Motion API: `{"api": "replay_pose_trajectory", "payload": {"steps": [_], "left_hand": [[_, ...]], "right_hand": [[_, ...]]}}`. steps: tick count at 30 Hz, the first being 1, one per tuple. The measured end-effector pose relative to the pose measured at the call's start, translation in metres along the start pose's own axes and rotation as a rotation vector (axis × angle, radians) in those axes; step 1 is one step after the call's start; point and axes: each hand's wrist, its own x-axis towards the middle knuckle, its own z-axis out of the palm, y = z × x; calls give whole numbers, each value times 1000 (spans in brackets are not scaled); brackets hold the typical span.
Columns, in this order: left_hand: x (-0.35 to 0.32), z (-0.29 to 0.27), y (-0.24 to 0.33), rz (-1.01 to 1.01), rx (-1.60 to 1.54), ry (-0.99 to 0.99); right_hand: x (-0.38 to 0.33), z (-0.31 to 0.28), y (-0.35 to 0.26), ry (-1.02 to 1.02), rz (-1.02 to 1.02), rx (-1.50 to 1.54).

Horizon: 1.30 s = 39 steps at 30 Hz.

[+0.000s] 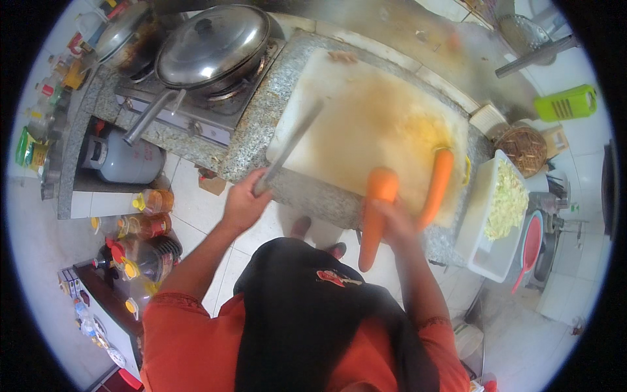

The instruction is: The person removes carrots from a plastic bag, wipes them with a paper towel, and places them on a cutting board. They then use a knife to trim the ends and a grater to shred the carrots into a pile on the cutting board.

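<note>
My left hand (244,205) is closed round the handle of a knife (292,140), whose long grey blade points up and away over the left edge of the white cutting board (319,83). At the board's near edge my right hand (400,223) grips a thick orange carrot (375,222), its thin end hanging toward me. A second, slightly curved carrot (437,186) lies just right of that hand, over the board's right side. Whether the fingers also touch it, I cannot tell. Yellowish wet stains cover part of the board.
A lidded wok (212,46) stands on the gas stove (209,119) at the left, its handle sticking out toward me. To the right of the board is a white tub (475,225) with chopped pale green vegetable (508,199). Oil bottles (145,225) crowd the floor at left.
</note>
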Motion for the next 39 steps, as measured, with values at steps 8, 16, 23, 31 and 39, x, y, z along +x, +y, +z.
{"api": "replay_pose_trajectory", "payload": {"steps": [8, 16, 23, 31, 39], "left_hand": [[-8, 23, 18, 330, -38, -12], [-5, 8, 51, 317, -12, -192], [-12, 10, 65, 718, 124, -185], [-7, 24, 90, 909, 145, -180], [-9, 36, 81, 877, 69, -244]], "right_hand": [[8, 0, 13, -26, 8, -42], [20, -19, 30, -126, 2, 25], [2, 12, 12, 33, -149, -445], [-24, 12, -4, 106, -196, -543], [-22, 9, 3, 107, -179, -516]]}}
